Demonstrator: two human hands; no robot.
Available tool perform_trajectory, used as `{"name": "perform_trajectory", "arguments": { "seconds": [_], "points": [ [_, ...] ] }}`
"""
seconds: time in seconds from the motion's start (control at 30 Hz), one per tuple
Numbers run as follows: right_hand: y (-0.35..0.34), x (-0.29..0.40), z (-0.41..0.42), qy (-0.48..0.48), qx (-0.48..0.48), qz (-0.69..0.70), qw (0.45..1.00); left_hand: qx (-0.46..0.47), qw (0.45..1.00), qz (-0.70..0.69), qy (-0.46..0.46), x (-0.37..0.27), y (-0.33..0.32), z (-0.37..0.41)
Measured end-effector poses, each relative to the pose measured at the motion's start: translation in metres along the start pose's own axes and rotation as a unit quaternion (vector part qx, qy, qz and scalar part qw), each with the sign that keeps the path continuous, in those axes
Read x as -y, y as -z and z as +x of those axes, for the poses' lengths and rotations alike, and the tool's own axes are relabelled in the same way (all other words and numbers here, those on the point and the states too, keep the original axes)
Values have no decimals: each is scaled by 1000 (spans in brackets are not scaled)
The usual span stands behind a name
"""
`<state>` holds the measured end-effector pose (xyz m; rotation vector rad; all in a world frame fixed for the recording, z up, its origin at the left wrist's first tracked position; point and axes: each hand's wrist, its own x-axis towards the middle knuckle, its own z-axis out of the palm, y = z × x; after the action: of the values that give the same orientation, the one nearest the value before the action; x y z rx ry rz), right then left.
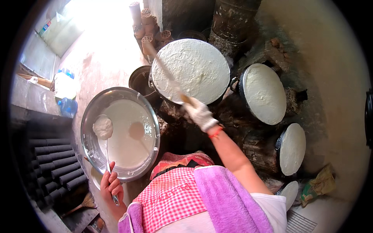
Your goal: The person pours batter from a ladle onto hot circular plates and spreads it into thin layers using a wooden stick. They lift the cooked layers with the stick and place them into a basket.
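Note:
My left hand [112, 185] grips the handle of a metal ladle [106, 153], whose bowl is filled with thick white batter [103, 128]. The ladle hangs over a wide stainless steel basin [90, 145] holding pale liquid batter [123, 157]. My right hand [199, 113], in a white knitted glove, grips a long flat wooden spreader [167, 71], blurred by motion. That spreader lies across the large round griddle, coated to its rim with a white batter layer [201, 67]. Whether the spreader's blade touches this layer, I cannot tell.
More round griddles with white layers [264, 93] [293, 149] curve down the right side on stoves. A dark metal bucket [142, 80] stands between basin and large griddle. Black coal briquettes [58, 163] are stacked lower left; perforated clay-coloured cylinders [148, 21] stand behind.

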<state>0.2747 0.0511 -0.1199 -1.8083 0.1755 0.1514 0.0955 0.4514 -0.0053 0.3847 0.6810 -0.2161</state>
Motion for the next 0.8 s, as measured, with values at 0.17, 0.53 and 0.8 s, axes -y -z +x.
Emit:
{"name": "perform_trajectory", "arguments": {
  "seconds": [0.17,0.53,0.8],
  "points": [
    [122,-54,-69,-140,-106,-6,984,30,1000,1,-5,23,-7,10],
    [178,-96,-13,-128,8,-219,967,234,970,67,-31,80,-44,-37],
    [174,-125,-12,14,-1,-384,923,171,955,-190,150,132,-53,-11]
  ]
}}
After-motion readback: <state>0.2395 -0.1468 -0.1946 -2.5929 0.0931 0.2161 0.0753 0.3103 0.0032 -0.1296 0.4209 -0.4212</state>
